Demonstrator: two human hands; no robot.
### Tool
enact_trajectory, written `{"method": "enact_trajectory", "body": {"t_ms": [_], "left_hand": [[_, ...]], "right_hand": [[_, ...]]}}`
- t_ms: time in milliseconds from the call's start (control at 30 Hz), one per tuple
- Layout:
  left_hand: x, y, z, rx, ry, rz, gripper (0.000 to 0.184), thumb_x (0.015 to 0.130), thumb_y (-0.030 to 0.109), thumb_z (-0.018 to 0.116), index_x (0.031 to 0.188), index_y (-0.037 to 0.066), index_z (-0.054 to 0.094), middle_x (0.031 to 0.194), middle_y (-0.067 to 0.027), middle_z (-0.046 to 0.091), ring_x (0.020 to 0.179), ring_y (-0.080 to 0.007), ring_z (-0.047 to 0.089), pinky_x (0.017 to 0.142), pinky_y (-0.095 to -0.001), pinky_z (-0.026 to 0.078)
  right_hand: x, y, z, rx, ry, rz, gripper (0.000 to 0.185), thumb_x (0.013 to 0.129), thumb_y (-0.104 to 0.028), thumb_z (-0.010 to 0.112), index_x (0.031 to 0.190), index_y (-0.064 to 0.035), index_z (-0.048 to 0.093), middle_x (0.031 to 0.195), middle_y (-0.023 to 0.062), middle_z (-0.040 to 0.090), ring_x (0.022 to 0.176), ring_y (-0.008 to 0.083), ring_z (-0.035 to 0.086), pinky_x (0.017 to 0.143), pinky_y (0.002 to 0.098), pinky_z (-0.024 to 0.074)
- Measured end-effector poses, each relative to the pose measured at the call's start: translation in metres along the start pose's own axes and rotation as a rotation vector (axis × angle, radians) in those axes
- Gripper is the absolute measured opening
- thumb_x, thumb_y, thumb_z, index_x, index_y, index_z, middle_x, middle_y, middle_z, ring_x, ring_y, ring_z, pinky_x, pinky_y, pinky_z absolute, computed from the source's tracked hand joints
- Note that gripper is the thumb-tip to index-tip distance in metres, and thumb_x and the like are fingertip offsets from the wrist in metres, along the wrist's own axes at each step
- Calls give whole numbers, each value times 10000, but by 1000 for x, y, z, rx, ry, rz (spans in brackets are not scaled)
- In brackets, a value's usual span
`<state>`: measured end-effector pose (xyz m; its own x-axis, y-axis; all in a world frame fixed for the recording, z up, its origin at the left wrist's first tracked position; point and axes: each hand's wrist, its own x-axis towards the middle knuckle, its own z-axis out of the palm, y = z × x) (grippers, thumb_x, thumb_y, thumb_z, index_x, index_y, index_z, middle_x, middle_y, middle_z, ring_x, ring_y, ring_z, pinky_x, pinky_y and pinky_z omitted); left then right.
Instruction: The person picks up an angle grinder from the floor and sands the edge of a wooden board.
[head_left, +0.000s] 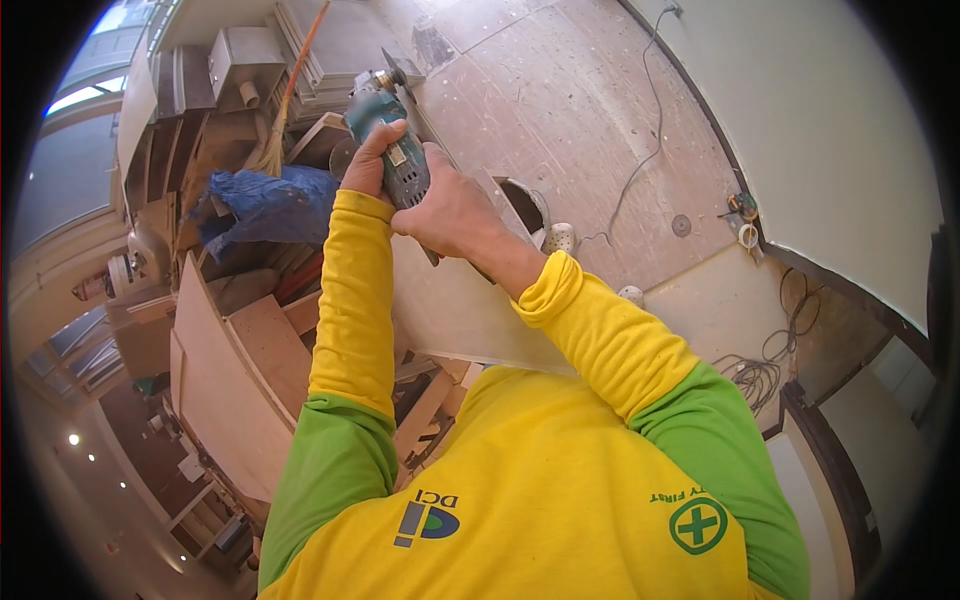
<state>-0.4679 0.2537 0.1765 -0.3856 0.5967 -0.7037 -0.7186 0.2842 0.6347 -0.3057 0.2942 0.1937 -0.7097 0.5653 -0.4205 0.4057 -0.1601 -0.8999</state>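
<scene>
A teal and black angle grinder (402,165) with a dark disc (397,72) at its far end is held out at the upper middle of the view. My left hand (370,158) is wrapped round its body from the left, with the thumb on top. On the right side, my right hand (455,210) grips the rear part of the same tool. Below both hands lies a pale flat board (440,300), partly hidden by my arms.
Wooden panels (225,370), a blue plastic sheet (265,205) and a broom (290,95) are on the left. A cable (650,150) crosses the floor. Coiled cable (755,380) and a tape measure (742,207) lie near the right wall. Pale clogs (561,239) show beyond the board.
</scene>
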Motion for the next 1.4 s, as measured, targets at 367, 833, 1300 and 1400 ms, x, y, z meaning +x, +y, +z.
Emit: {"method": "enact_trajectory", "body": {"t_ms": [367, 833, 1300, 1400], "left_hand": [[1, -1, -3, 35, -32, 11, 306, 861, 267, 793, 1019, 34, 674, 887, -105, 736, 736, -261, 728, 757, -386, 634], [-4, -3, 1, 10, -5, 9, 310, 854, 221, 802, 1062, 89, 614, 858, -82, 706, 686, -235, 711, 688, -382, 632], [-9, -5, 4, 7, 5, 9, 294, 855, 213, 798, 1054, 89, 621, 862, -79, 703, 694, -235, 709, 688, -387, 629], [-9, -5, 3, 9, 3, 5, 289, 856, 213, 796, 1052, 90, 622, 859, -77, 702, 691, -233, 707, 684, -386, 628]], "right_hand": [[-1, 0, -1, 15, -57, 27, 995, 681, -265, 716, 1535, 14, 289, 1250, 311, 646, 1175, 447, 642, 1048, 449, 500], [-7, -2, -4, 17, -50, 15, 977, 689, -269, 722, 1523, 15, 301, 1240, 304, 651, 1168, 450, 643, 1039, 453, 506], [-10, -3, -5, 11, -57, 21, 969, 690, -267, 729, 1518, 10, 307, 1239, 298, 650, 1158, 445, 648, 1035, 447, 508], [-11, -4, -5, 12, -63, 24, 971, 688, -264, 730, 1517, 10, 307, 1238, 296, 651, 1156, 443, 650, 1035, 446, 509]]}}
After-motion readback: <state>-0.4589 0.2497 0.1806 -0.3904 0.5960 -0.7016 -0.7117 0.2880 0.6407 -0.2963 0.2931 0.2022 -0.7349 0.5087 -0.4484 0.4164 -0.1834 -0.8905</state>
